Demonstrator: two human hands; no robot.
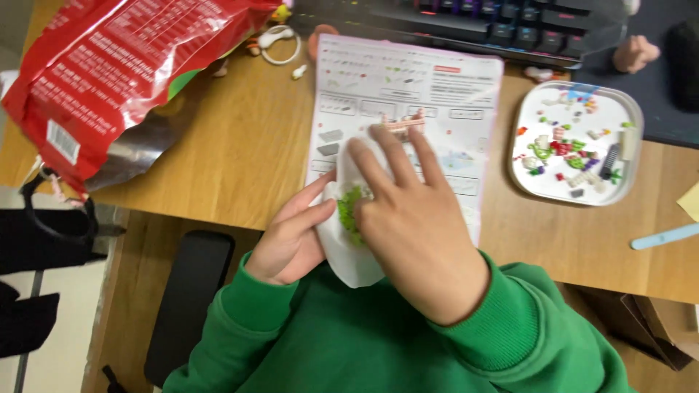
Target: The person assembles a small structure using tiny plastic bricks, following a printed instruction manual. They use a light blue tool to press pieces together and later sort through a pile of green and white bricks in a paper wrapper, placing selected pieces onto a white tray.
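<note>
Desk (240, 145): wood, it carries everything below; its front edge runs just ahead of our chest.
Red bag (109, 73): big foil snack bag, lying tilted on the desk's far left, its silver lining showing at the lower edge.
Keyboard (502, 25): dark, along the far edge, touching the top of the sheet.
Sheet (451, 102): printed building guide with small diagrams, lying flat at the desk's middle; our hands cover its lower part.
Tray (630, 124): clear rounded dish to the right of the sheet, near it but apart; small bricks in red, green, white and grey are scattered inside.
Right hand (411, 225): ours, green sleeve, fingers spread flat and pressing down on the pouch; grip wide, nothing clasped.
Left hand (291, 240): ours, fingers curled against the pouch's left edge; grip narrow, pinching that edge as far as we can tell, blur hides the fingertips.
Pouch (346, 255): small white packet between our two hands, resting on the sheet's lower edge near the desk front.
Green bits (349, 211): small green pieces showing on the pouch, just beside our right fingers; motion blur hides their shape.
Blue stick (666, 236): pale, slim, at the far right, well apart from the hands.
</note>
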